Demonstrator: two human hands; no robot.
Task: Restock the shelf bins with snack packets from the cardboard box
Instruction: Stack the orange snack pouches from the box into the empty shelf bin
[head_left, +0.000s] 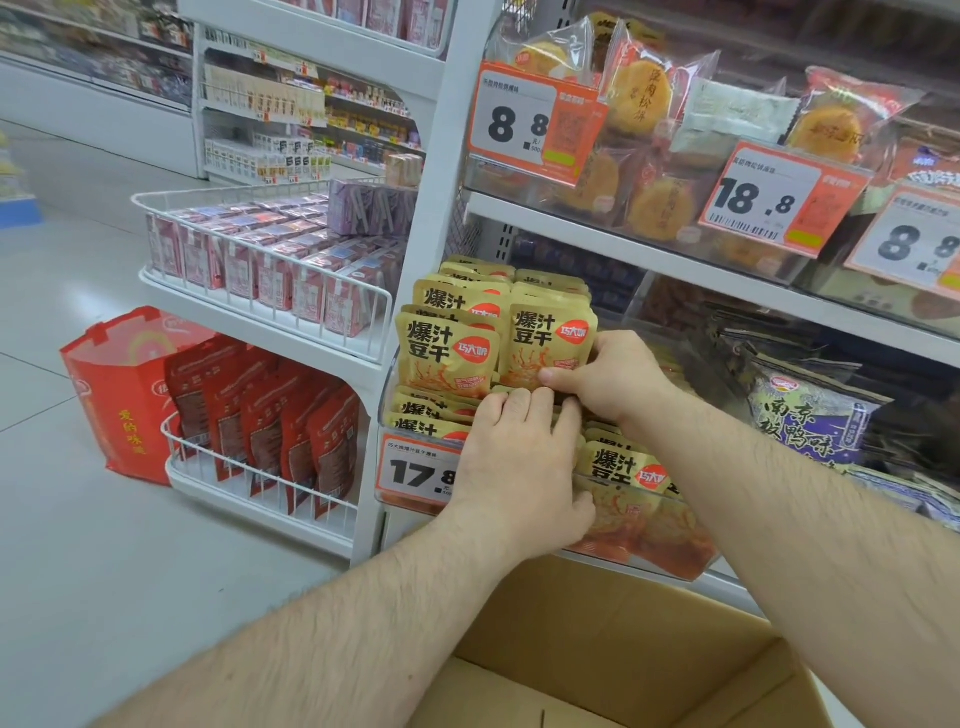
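- The left hand (519, 467) rests on the flat packets at the front of the clear shelf bin (675, 561), with its fingers curled over their top edges; I judge that it presses them down more than it grips them.
- The right hand (605, 376) pinches the lower corner of an upright yellow snack packet (550, 338) between thumb and fingers and holds it in the standing row.
- The yellow packets stand high above the bin wall and lean to the front. I think the row can tip forward when the hands let go, because nothing holds the tops.
- The bin looks already very full, so one more packet can push others over the rim and down to the floor or into the cardboard box (623, 649).
- The packets are smooth, glossy foil pouches, flat and with rounded corners, so they slide easily on each other.
- The bin is hard transparent plastic with an orange price label (415, 475) on its front.
- The box is matte brown cardboard with open flaps; the part of its inside that I see shows no packets.
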